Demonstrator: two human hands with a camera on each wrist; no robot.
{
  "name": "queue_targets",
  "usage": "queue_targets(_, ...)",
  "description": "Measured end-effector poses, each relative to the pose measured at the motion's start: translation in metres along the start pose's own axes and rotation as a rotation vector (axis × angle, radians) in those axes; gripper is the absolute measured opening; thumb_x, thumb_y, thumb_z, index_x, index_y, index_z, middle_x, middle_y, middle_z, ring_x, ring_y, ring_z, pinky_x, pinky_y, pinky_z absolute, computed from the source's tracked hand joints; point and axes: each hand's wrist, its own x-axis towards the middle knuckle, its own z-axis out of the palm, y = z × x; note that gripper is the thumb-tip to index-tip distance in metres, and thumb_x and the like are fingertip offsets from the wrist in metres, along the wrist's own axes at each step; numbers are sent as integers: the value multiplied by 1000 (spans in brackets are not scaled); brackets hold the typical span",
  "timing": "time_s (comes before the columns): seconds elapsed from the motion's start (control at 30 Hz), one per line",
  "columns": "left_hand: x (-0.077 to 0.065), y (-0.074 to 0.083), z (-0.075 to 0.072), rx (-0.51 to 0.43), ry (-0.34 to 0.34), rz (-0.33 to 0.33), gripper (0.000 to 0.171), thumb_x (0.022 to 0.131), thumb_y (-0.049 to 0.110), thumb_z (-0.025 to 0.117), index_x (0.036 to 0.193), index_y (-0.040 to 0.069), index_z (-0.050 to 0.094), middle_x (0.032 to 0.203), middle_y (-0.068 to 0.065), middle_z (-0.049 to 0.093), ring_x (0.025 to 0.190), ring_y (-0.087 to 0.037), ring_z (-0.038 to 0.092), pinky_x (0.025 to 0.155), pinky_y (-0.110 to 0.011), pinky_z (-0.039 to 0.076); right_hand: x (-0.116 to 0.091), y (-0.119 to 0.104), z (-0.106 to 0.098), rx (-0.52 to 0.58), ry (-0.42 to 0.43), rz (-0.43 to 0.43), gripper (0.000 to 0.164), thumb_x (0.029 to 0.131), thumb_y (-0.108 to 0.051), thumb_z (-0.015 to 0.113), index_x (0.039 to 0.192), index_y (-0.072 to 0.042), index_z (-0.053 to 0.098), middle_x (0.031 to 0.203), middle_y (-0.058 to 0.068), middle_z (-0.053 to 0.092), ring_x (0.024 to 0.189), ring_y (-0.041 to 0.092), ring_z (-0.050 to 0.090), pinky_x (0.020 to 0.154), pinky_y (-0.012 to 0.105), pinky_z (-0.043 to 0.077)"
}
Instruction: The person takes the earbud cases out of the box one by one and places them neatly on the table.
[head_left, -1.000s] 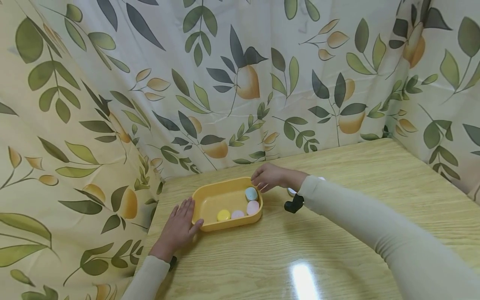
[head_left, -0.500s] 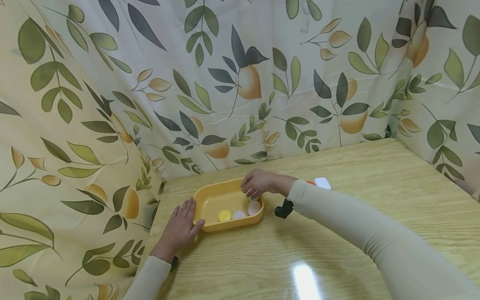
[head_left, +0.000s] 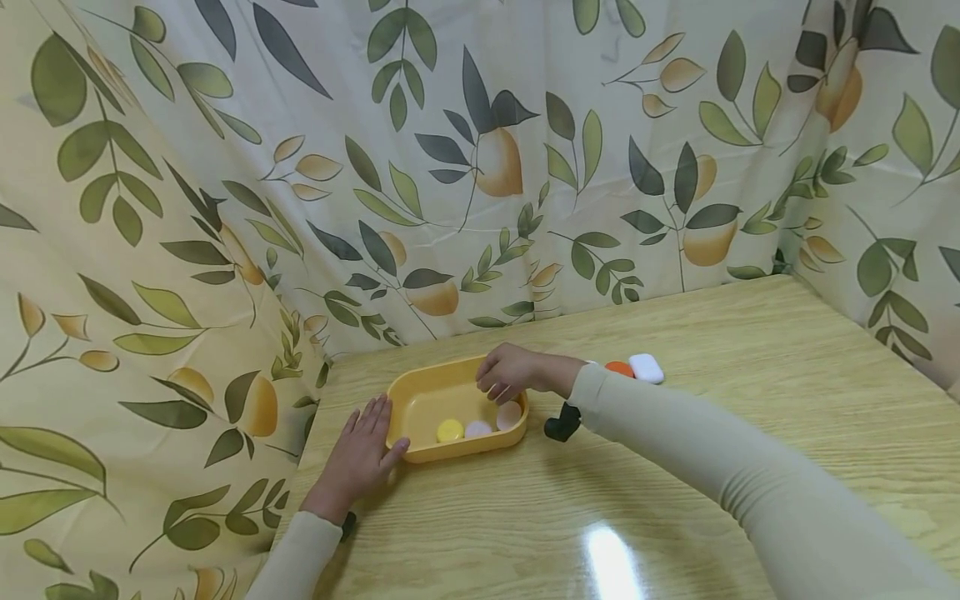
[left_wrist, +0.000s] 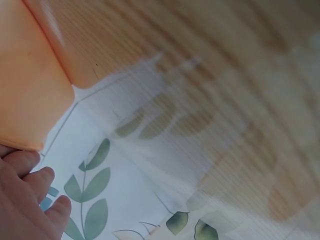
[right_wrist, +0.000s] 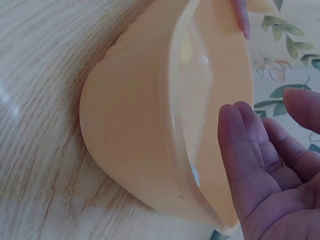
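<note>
A yellow tray (head_left: 433, 454) with a raised rim stands on the table. Inside, a yellow round piece (head_left: 450, 431), a pale lilac one (head_left: 477, 429) and a pink one (head_left: 508, 415) lie along the near side and right end. My left hand (head_left: 362, 454) rests on the tray's left rim, fingers straight and thumb at the near edge. Over the tray's right end hovers my right hand (head_left: 512, 372). In the right wrist view its fingers (right_wrist: 232, 145) are loosely bent, with the thumb apart and nothing visible between them. It covers the tray's far right corner.
Right of the tray, beyond the right forearm, lie an orange round piece (head_left: 619, 367) and a white rounded block (head_left: 646, 368). A black wrist camera (head_left: 562, 423) hangs under the right wrist. Leaf-patterned curtain (head_left: 480, 167) borders the table (head_left: 487, 525) at the back and left.
My right hand has shifted left from the tray's right rim to over its inside, hiding the light blue piece. The orange piece and white block have come out from behind the sleeve. Left hand unmoved.
</note>
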Motion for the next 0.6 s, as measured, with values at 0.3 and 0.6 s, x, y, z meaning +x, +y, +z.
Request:
queue_targets(0.3, 0, 0, 0, -5, 5, 3, 78, 102, 54, 36, 151, -6, 25, 157, -18, 23, 144, -32, 21, 115, -52, 14, 6, 0, 7, 12, -9, 9, 31, 93, -5, 62, 120, 9, 60, 111, 22, 64, 92, 29, 67, 76, 39, 57)
queue_targets(0.6, -1, 2, -2, -20, 5, -3, 78, 102, 53, 38, 151, -5, 24, 158, -17, 22, 145, -31, 18, 115, -51, 12, 11, 1, 15, 31, -22, 9, 32, 93, -5, 63, 121, 9, 60, 113, 22, 64, 92, 27, 67, 76, 38, 57)
